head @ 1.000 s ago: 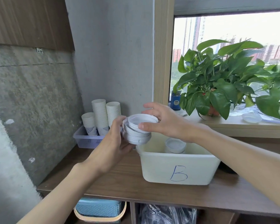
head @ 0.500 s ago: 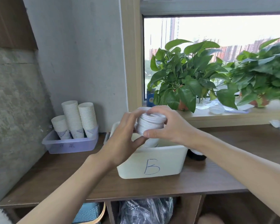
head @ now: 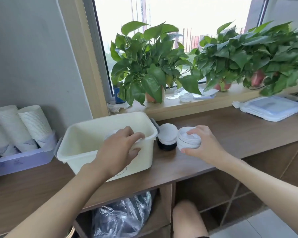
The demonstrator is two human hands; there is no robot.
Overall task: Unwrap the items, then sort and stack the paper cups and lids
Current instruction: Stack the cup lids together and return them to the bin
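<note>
**Head view.** The cream bin (head: 86,134) bears a pen mark on its front wall, mostly covered by the left wrist and unreadable. The label on the blue box (head: 118,93) on the sill is too small to read.

- **Left hand** (head: 117,148): fingers curled over the bin's near rim, thumb on the outer wall, gripping it.
- **Right hand** (head: 203,146), at 3 o'clock of the bin: fingers and thumb clasp one stack of white ribbed lids (head: 187,142) over the wooden counter (head: 239,131).
- **Second lid stack** (head: 168,133): stands between bin and right hand, on a black base.
- **Lavender tray** (head: 24,158), at 9 o'clock: holds three leaning stacks of white paper cups (head: 34,124).
</note>
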